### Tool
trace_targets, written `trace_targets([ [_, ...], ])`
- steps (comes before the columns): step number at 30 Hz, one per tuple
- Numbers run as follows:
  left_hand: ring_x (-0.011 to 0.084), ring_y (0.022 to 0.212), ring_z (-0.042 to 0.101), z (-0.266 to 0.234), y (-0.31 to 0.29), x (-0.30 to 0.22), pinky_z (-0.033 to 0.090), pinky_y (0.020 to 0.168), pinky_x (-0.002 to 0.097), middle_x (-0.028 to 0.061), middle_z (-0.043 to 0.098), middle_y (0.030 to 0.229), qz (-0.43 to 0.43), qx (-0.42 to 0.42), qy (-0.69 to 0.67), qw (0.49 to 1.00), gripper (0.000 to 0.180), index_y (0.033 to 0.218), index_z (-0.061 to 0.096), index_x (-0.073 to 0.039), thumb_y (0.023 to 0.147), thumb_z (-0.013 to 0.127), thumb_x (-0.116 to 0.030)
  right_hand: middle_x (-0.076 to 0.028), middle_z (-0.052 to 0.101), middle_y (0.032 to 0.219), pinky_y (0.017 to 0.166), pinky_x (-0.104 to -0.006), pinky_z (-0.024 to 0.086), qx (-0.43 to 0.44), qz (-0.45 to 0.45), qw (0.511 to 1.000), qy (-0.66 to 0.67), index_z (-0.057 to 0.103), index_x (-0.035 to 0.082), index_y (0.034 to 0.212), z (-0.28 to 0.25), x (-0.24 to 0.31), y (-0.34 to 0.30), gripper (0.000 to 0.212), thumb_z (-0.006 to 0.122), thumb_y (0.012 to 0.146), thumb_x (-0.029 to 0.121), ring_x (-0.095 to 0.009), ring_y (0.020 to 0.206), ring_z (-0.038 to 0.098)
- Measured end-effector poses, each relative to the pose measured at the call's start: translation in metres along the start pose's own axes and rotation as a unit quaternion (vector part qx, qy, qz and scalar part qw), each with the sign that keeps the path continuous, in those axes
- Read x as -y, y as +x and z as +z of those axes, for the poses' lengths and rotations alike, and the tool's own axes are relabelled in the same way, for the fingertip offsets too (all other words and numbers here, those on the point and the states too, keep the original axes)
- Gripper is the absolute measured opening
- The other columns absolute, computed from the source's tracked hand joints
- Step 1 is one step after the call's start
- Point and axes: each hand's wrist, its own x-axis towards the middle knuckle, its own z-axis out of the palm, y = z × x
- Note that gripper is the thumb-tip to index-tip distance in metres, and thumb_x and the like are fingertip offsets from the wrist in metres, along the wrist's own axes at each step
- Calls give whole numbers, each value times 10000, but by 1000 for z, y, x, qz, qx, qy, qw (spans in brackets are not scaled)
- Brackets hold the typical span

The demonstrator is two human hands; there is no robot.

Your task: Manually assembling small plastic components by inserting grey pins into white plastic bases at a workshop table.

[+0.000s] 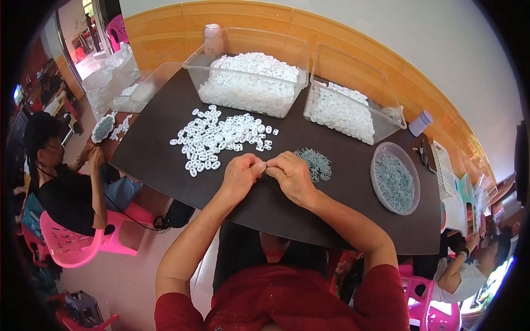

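Close together over the near part of the dark table [353, 204], my left hand [242, 175] and my right hand [292, 175] meet at the fingertips. Both are closed in a pinch, and whatever lies between them is hidden or too small to name. Beyond my left hand spreads a loose heap of small white oval plastic pieces [221, 135] with two holes each. A pile of small grey screws [316, 164] lies just past my right hand, close to its knuckles.
Two clear plastic bins [251, 105] [359, 128] of white pieces stand at the back. To the right sit a round tub [417, 201] of screws, a lilac bottle [420, 123] and pliers [424, 157]. One person [66, 187] sits at left, another [469, 270] at right.
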Motion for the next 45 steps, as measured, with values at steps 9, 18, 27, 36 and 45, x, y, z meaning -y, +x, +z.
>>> trace_targets([
  [9, 233, 605, 547, 19, 23, -10, 440, 551, 317, 82, 591, 700, 257, -138, 356, 888, 126, 749, 581, -26, 832, 587, -121, -87, 546, 660, 543, -337, 407, -65, 71, 995, 22, 590, 23, 742, -29, 6, -10, 84, 667, 710, 13, -242, 601, 522],
  [18, 256, 819, 513, 34, 109, -13, 411, 707, 363, 92, 587, 699, 441, -17, 578, 686, 66, 683, 619, -41, 678, 570, -84, -34, 537, 673, 520, -241, 361, -72, 69, 995, 19, 636, 16, 783, -77, 21, -35, 40, 648, 750, -2, -106, 586, 468],
  [27, 248, 816, 507, 43, 120, -14, 404, 726, 351, 100, 584, 721, 428, 17, 643, 634, 55, 713, 601, -43, 697, 566, -81, -38, 562, 698, 537, -242, 370, -101, 81, 990, 52, 642, 2, 808, -86, 22, -42, 60, 644, 751, -17, -112, 603, 480],
  [36, 257, 766, 523, 26, 67, -37, 418, 704, 356, 118, 576, 766, 406, 0, 567, 717, 46, 703, 591, -40, 657, 600, -41, -57, 539, 664, 550, -271, 390, -74, 122, 987, 76, 621, 17, 794, -75, 29, -49, 70, 650, 737, -11, -164, 600, 495],
  [45, 99, 565, 534, 5, -33, -38, 426, 525, 214, 45, 607, 703, -68, 57, -226, 970, 135, 871, 607, -16, 859, 624, -150, -14, 564, 740, 594, -220, 391, -26, 192, 971, 143, 649, 12, 838, -46, 49, -51, 61, 647, 777, 7, -79, 661, 498],
])
